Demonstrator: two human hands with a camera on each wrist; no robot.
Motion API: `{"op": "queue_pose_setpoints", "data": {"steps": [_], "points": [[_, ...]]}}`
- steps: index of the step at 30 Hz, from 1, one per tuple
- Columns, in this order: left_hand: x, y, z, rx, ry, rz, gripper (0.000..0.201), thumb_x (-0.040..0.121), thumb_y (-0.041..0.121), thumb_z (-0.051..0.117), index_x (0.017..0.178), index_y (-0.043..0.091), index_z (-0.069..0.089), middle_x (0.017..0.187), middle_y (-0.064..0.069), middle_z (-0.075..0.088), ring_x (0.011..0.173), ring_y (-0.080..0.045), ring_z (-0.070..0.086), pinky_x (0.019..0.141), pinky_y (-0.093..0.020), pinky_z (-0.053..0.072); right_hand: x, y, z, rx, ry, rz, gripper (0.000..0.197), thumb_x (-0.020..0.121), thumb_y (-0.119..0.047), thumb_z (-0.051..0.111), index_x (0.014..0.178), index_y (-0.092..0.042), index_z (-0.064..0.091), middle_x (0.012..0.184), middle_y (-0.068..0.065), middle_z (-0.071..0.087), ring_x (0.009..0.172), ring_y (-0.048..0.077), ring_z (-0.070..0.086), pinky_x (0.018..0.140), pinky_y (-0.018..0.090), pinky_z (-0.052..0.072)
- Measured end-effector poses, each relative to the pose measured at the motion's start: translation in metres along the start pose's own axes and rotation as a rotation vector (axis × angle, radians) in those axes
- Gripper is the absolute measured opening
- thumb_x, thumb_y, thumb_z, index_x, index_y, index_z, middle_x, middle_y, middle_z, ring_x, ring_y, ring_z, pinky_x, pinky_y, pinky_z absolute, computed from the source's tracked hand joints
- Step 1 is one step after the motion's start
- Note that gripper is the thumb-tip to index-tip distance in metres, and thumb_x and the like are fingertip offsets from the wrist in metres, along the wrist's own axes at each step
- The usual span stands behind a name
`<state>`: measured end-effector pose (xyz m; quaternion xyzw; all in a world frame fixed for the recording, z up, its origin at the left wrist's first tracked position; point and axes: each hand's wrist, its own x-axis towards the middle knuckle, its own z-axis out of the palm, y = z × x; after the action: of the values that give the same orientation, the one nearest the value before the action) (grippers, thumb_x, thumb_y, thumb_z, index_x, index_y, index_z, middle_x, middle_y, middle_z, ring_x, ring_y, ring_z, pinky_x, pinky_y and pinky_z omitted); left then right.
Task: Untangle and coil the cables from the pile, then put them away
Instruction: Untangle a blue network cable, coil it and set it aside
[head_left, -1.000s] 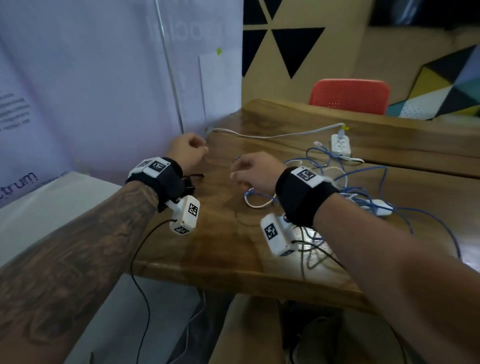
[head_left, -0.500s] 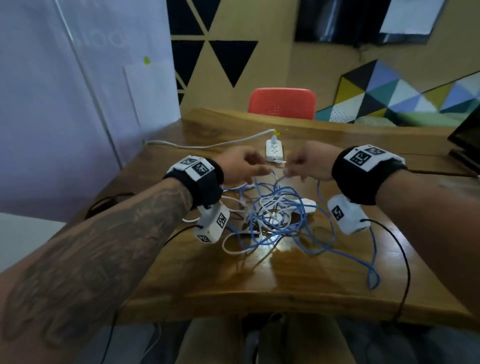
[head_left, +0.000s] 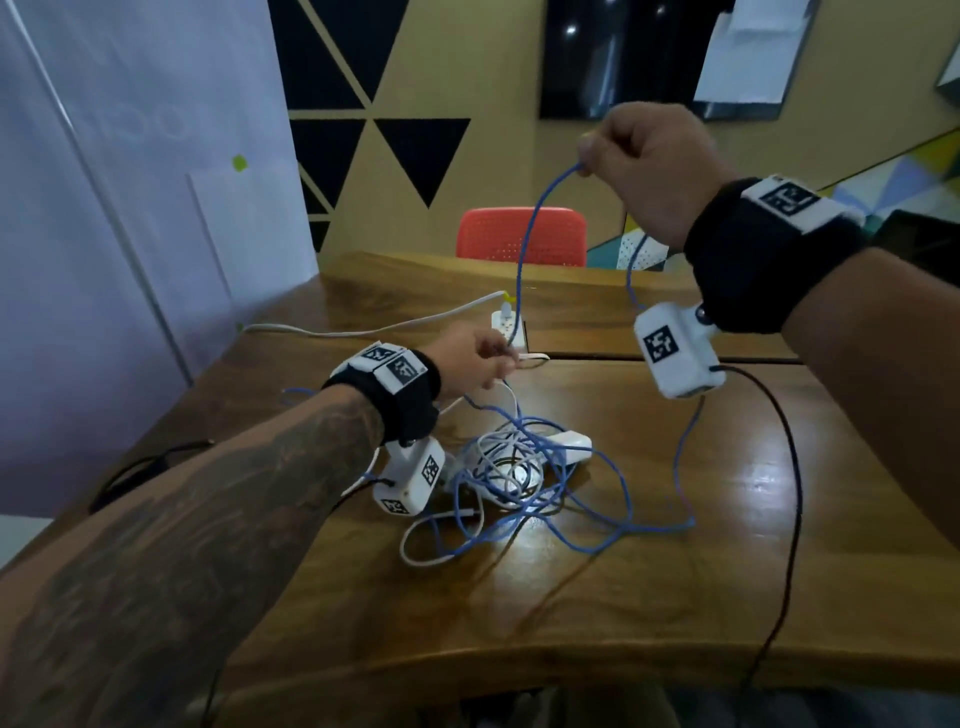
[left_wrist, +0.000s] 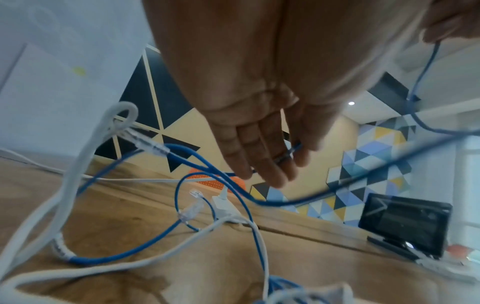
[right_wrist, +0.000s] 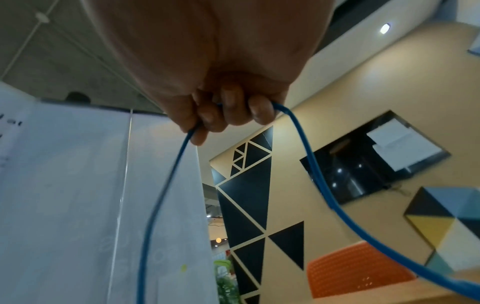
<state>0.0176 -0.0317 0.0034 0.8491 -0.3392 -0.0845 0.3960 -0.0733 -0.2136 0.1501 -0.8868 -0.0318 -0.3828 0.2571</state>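
Observation:
A tangle of blue and white cables (head_left: 511, 480) lies in the middle of the wooden table (head_left: 675, 597). My right hand (head_left: 589, 156) is raised high over the table, its fingers curled round a thin blue cable (head_left: 524, 249). In the right wrist view the blue cable (right_wrist: 166, 185) hangs from both sides of the right hand (right_wrist: 228, 117). One strand drops to my left hand (head_left: 498, 358), low beside the pile. There the left hand (left_wrist: 285, 158) pinches the blue cable (left_wrist: 296, 147) between thumb and fingers. A thick white cable (left_wrist: 78, 164) and clear plugs lie close by.
A white power strip (head_left: 506, 325) sits at the table's back with its cord running left. A white adapter (head_left: 571, 447) lies in the pile. A red chair (head_left: 522, 236) stands behind the table, a dark screen (left_wrist: 405, 222) at the right, a white panel on the left.
Both hands moved from the table's left side to the pile and met over it. Since then the right hand has risen high with the blue cable while the left stays low.

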Motion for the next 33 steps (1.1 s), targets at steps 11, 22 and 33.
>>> {"op": "queue_pose_setpoints", "data": {"steps": [11, 22, 33], "points": [[-0.005, 0.003, -0.089, -0.212, 0.552, -0.030, 0.022, 0.098, 0.026, 0.057, 0.089, 0.012, 0.071, 0.064, 0.004, 0.064, 0.053, -0.008, 0.051, 0.055, -0.023, 0.045, -0.018, 0.022, -0.023, -0.410, -0.210, -0.081, 0.044, 0.098, -0.048, 0.048, 0.075, -0.013, 0.063, 0.064, 0.006, 0.056, 0.066, 0.030, 0.056, 0.066, 0.041, 0.050], [-0.083, 0.049, -0.142, -0.163, 0.498, 0.154, 0.017, 0.098, 0.022, 0.056, 0.096, 0.010, 0.069, 0.063, -0.005, 0.051, 0.054, -0.013, 0.049, 0.056, -0.029, 0.056, -0.008, -0.058, -0.104, -0.550, 0.196, -0.329, 0.053, 0.098, -0.056, 0.043, 0.092, -0.010, 0.069, 0.086, 0.010, 0.064, 0.081, 0.029, 0.059, 0.072, 0.036, 0.043], [-0.165, 0.098, -0.147, -0.437, 0.341, 0.141, 0.028, 0.103, 0.031, 0.046, 0.094, 0.009, 0.061, 0.055, 0.005, 0.035, 0.048, -0.012, 0.035, 0.047, -0.027, 0.039, -0.041, -0.135, -0.175, -0.634, 0.332, -0.374, 0.061, 0.100, -0.058, 0.037, 0.103, -0.007, 0.069, 0.094, 0.018, 0.067, 0.088, 0.036, 0.059, 0.078, 0.041, 0.043]]}}
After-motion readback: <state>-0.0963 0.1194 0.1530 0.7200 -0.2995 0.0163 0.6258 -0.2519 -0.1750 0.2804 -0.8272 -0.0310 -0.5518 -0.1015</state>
